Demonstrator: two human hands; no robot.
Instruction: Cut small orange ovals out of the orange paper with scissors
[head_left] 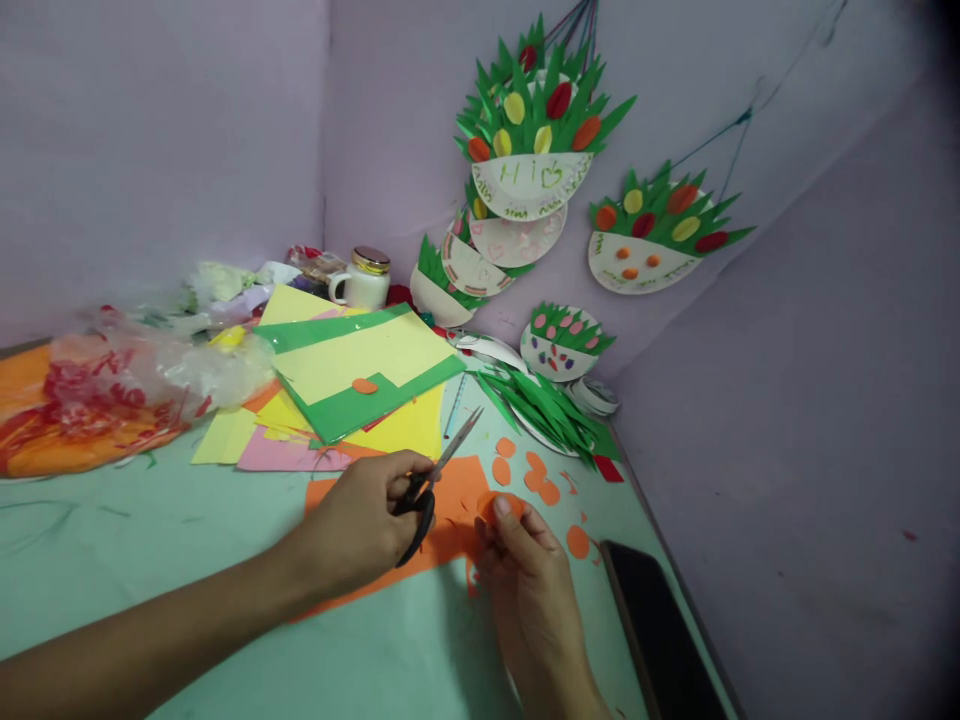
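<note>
My left hand [367, 510] is closed around the black handles of a pair of scissors [429, 492]. Their blades point up and to the right, slightly parted. To the right, my right hand [529, 580] pinches a small piece of orange paper [499, 508] between thumb and fingers; part of it is hidden. Beneath both hands lies a sheet of orange paper [457, 490] with a cut edge. Several orange paper cutouts [577, 542] are scattered on the table right of the scissors, with thin scraps among them.
Stacked coloured paper [427, 430] lies behind my hands, with one orange cutout [365, 386] on top. Green paper strips [551, 410], a white mug [367, 285], plastic bags [150, 380] and a dark phone-like slab [660, 630] surround the workspace. Paper-plate baskets [532, 185] hang on the wall.
</note>
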